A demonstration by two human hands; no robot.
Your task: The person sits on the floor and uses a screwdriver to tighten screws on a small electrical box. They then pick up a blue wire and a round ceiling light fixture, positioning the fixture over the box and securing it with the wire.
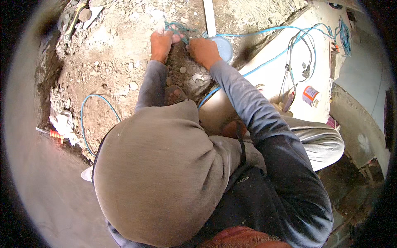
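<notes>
My left hand point(161, 44) is closed on a tangle of thin blue-green cord point(177, 27) over the rubble ground. Beside it, my right hand point(204, 50) has its fingers pinched around a strand of the same cord, though its fingertips are partly hidden. A round light-blue disc point(224, 48) lies partly under my right hand and wrist. Just beyond stands or lies a white flat strip point(209, 17), its lower end at the disc. A whitish blur by my left fingers is too unclear to name.
Light-blue cable point(264, 31) runs right across a white slab point(260, 62) to a coil point(344, 36). A dark cable with a plug point(306, 72), an orange-and-white can point(311, 96) and a yellow-black tool point(75, 21) lie around. A blue cable loop point(96, 96) curves at left.
</notes>
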